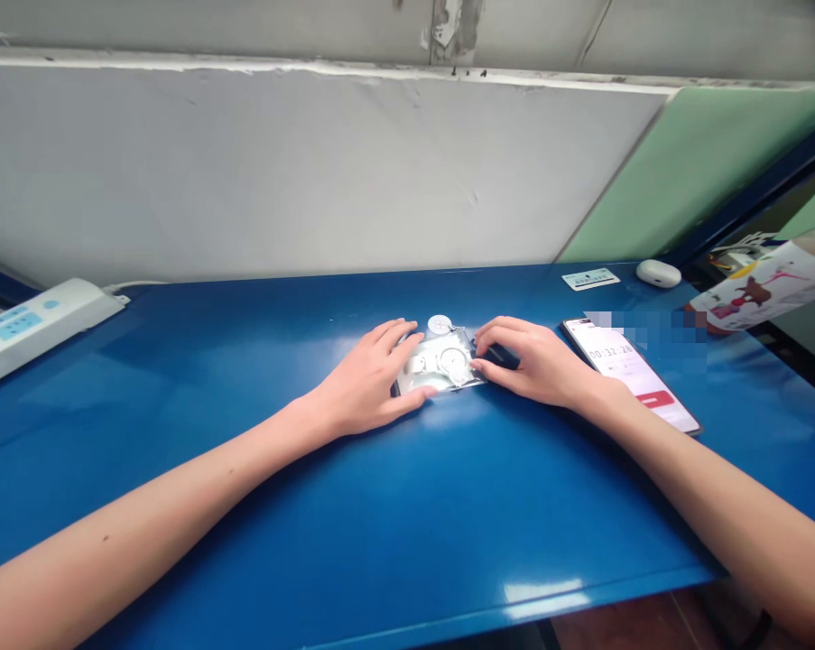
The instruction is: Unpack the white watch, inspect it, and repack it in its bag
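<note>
Left grip (366, 381), loosely splayed, rests at the left side of the silvery packet (456, 361) — seemingly steadying it flat on the blue surface (380, 524). Right grip (537, 363) curls at the opposite edge, a dark object (503, 356) beneath it — whether it pinches anything, I cannot tell.

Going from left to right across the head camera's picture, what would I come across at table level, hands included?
White power strip → left hand → small silvery item → right hand → phone → white package with a colourful print.
</note>
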{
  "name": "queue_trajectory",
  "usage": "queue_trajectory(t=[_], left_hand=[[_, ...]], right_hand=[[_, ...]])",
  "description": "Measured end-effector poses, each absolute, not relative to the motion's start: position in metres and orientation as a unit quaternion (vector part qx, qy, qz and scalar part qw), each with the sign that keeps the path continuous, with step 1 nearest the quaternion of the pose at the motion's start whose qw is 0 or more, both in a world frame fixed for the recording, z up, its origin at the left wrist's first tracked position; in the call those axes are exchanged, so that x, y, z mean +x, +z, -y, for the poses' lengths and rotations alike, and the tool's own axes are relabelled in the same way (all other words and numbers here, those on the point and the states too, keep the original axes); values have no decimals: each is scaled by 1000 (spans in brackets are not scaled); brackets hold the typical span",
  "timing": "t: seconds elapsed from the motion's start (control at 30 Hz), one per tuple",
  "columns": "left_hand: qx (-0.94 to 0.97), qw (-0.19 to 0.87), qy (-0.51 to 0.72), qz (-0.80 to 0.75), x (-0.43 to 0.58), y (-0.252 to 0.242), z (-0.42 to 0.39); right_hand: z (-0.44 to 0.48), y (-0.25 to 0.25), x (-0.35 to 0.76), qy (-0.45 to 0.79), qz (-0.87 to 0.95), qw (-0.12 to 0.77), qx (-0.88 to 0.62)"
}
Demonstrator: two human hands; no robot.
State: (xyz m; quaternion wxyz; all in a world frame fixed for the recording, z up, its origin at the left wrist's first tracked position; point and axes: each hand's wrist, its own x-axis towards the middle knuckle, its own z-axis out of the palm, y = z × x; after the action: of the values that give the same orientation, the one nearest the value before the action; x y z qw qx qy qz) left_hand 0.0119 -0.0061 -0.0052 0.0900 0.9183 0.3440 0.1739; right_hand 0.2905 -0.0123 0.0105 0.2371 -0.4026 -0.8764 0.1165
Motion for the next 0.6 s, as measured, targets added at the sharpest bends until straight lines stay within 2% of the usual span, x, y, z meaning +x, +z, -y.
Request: queue_trajectory(t=[0.1,0.27,0.6], left_hand=[[922,107,158,-338,11,-3,7],[919,118,159,-341,11,-2,7],[893,47,161,-417,17,0,10]], right_hand=[[11,10,293,116,878,232,-401],[11,9,296,138,895,158,-393],[11,11,298,171,883,120,-421]])
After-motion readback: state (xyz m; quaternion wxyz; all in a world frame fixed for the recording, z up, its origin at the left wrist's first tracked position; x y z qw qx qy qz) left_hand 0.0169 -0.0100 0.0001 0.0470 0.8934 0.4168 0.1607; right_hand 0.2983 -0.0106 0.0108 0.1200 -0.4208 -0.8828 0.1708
